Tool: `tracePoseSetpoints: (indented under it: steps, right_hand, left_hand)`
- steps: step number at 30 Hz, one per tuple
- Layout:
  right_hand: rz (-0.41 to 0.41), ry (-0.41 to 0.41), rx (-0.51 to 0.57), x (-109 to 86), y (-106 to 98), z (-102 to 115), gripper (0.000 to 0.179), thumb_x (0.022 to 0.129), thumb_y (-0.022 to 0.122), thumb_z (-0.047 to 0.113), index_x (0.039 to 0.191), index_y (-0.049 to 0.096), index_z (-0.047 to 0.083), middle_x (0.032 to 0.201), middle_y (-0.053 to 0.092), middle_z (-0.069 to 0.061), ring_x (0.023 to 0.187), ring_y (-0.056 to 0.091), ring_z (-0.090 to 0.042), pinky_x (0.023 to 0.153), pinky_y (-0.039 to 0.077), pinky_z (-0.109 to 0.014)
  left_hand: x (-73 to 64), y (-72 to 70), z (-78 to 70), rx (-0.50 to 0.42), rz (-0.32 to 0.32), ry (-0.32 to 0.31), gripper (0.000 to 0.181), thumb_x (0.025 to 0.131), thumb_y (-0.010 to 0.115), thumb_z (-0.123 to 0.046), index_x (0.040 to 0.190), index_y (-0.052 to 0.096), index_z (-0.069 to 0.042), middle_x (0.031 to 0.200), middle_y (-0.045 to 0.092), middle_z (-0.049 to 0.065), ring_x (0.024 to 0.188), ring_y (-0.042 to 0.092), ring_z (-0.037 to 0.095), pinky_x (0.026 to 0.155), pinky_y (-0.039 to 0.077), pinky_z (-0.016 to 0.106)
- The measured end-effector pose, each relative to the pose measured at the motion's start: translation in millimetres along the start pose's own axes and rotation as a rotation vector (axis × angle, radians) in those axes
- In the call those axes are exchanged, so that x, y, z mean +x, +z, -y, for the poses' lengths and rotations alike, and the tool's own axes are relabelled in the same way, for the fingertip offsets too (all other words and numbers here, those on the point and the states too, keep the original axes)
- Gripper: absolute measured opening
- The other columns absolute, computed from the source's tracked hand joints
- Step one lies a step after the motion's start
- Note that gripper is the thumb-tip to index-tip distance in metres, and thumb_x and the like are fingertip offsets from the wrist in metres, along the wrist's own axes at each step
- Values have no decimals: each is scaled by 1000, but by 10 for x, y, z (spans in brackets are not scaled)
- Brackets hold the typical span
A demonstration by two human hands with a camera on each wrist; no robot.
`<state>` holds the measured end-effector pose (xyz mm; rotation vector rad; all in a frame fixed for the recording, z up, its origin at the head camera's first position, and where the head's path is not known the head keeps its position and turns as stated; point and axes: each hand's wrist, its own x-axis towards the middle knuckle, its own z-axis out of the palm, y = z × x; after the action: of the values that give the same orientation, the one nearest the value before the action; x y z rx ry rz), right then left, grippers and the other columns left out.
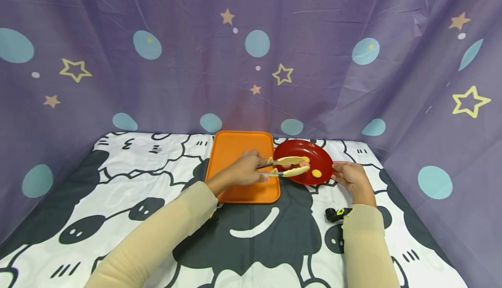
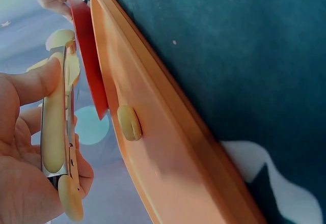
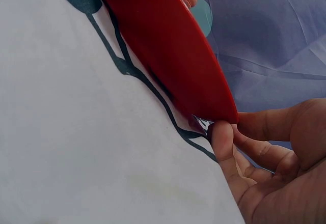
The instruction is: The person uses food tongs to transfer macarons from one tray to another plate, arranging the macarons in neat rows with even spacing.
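My left hand (image 1: 247,168) grips a pair of tongs (image 1: 290,171) with cream tips and metal arms. The tips reach over the red plate (image 1: 288,146), with a small pinkish piece (image 1: 303,164) between them. A yellow round piece (image 1: 316,173) lies on the plate, and another (image 1: 306,159) shows beside the upper tip. My right hand (image 1: 351,177) pinches the plate's right rim, thumb and fingers at the edge in the right wrist view. Below the left hand is an orange tray (image 1: 239,142). A yellowish, grooved piece (image 2: 130,123) lies in it in the left wrist view.
Tray and plate sit side by side on a table covered by a black-and-white cartoon cloth (image 1: 251,253). A purple curtain (image 1: 188,79) with stars and blue ovals hangs behind. A small black device (image 1: 333,215) is at the right cuff.
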<state>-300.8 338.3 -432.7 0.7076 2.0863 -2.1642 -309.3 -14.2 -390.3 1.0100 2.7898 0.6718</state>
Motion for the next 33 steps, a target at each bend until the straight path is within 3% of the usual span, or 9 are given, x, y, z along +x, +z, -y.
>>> tracePoseSetpoints:
  steps: [10, 17, 20, 22, 24, 27, 30, 33]
  right_hand:
    - [-14, 11, -8, -14, 7, 25, 41, 102, 57, 3, 142, 52, -6, 83, 70, 2, 75, 68, -11, 73, 58, -25]
    - [-17, 13, -12, -22, 12, 25, 40, 102, 56, 2, 141, 53, -6, 84, 70, 3, 76, 68, -11, 73, 58, -25]
    - [-15, 13, -7, -22, 13, 22, 41, 101, 56, 1, 141, 53, -7, 83, 70, 3, 76, 68, -11, 74, 58, -25]
    - [-13, 12, -5, -21, 10, 19, 40, 101, 56, 0, 141, 54, -7, 83, 70, 3, 75, 68, -11, 73, 58, -25]
    - [-12, 10, 0, -27, 8, 18, 39, 101, 56, 0, 140, 54, -7, 83, 70, 3, 75, 68, -11, 73, 58, -25]
    - [-15, 8, 7, -32, 6, 21, 37, 100, 57, -1, 136, 57, -7, 83, 70, 2, 75, 68, -11, 74, 58, -25]
    - [-9, 7, 13, -30, 5, 25, 34, 99, 58, -1, 134, 59, -6, 84, 70, 2, 75, 68, -11, 74, 58, -26]
    - [-7, 8, 17, -20, 9, 26, 35, 99, 59, -1, 134, 59, -6, 85, 69, 2, 76, 68, -11, 74, 58, -26]
  left_hand:
    - [81, -28, -119, 50, 72, 58, 43, 92, 76, -28, 132, 71, -14, 105, 59, 10, 95, 44, 25, 82, 35, 37]
    - [171, -117, -196, 100, 147, 31, 50, 92, 76, -30, 138, 67, -12, 104, 57, 7, 99, 46, 27, 84, 38, 36]
    - [220, -172, -216, 82, 181, 33, 44, 90, 76, -28, 129, 72, -7, 100, 62, 12, 92, 48, 26, 80, 38, 34]
    - [257, -205, -228, 54, 207, 20, 33, 90, 77, -25, 116, 77, -4, 101, 67, 16, 80, 48, 25, 73, 39, 31]
    - [291, -238, -245, 20, 229, 2, 24, 89, 78, -23, 105, 80, -4, 102, 71, 16, 69, 47, 22, 65, 39, 28]
    - [336, -281, -260, 1, 263, -13, 15, 90, 78, -21, 91, 78, -6, 87, 69, 9, 61, 45, 18, 59, 38, 26]
    - [358, -320, -260, -6, 296, -14, 18, 91, 78, -22, 97, 77, -5, 70, 50, 4, 63, 45, 17, 60, 37, 26]
    - [357, -354, -234, -20, 311, 8, 30, 91, 77, -22, 113, 76, -2, 67, 46, -1, 65, 44, 17, 62, 37, 26]
